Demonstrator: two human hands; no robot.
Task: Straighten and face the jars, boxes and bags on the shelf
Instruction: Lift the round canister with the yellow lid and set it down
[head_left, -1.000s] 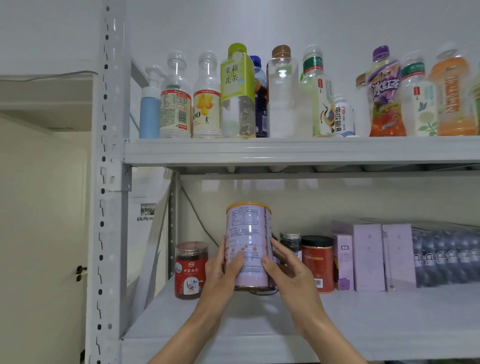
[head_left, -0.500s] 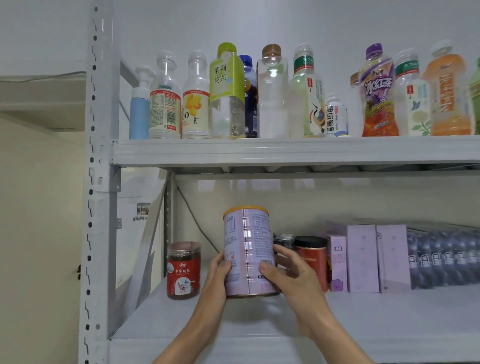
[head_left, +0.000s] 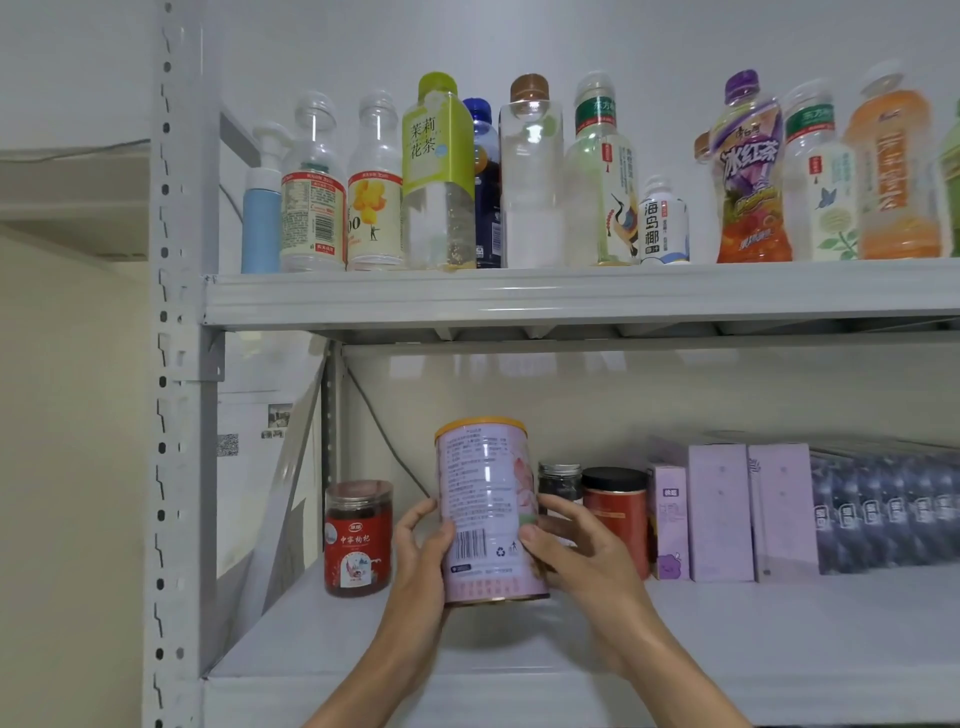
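Lower shelf: four jars (head_left: 488, 512), three lilac boxes (head_left: 719, 512); two hands (head_left: 582, 551).

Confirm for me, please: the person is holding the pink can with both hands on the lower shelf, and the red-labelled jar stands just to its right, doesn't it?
Not quite. In the head view the left hand and right hand do hold the pink can at the lower shelf, but the red-labelled jar stands to its left, near the shelf post, apart from the can.

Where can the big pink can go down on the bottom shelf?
Bare lower shelf runs along the front, and between the red-label jar and the dark-lidded jars. Right of those, purple boxes crowd the back.
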